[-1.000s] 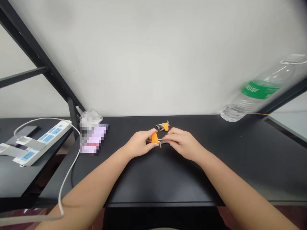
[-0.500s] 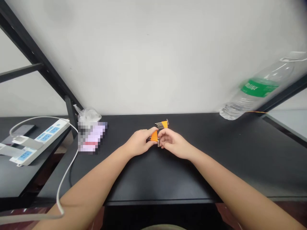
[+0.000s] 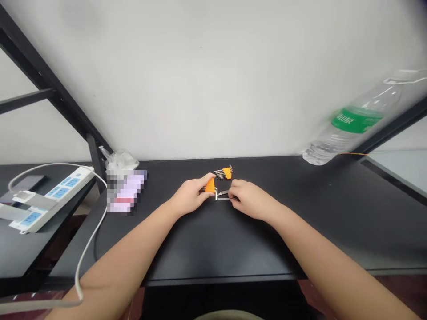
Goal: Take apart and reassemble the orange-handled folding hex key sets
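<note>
Black desk [image 3: 213, 253] against pale wall [image 3: 200, 93]; dark metal frame [image 3: 66, 100] at left. Left hand [image 3: 188, 196] pinches one orange hex-key holder [image 3: 210, 185]; second orange hex-key holder [image 3: 227, 173] lies just beyond, two in all. Right hand [image 3: 251, 201] has fingers curled at loose hex keys [image 3: 223, 198]; cannot tell if gripping, fingers hide their ends and exact count. One bottle [image 3: 356, 121], one power strip [image 3: 60, 192]. Pixelated item [image 3: 128, 191] unreadable. Both forearms cut off.

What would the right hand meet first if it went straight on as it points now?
The right hand would likely first meet the thin metal rods, perhaps already touching them; beyond is the orange holder in the left hand.
</note>
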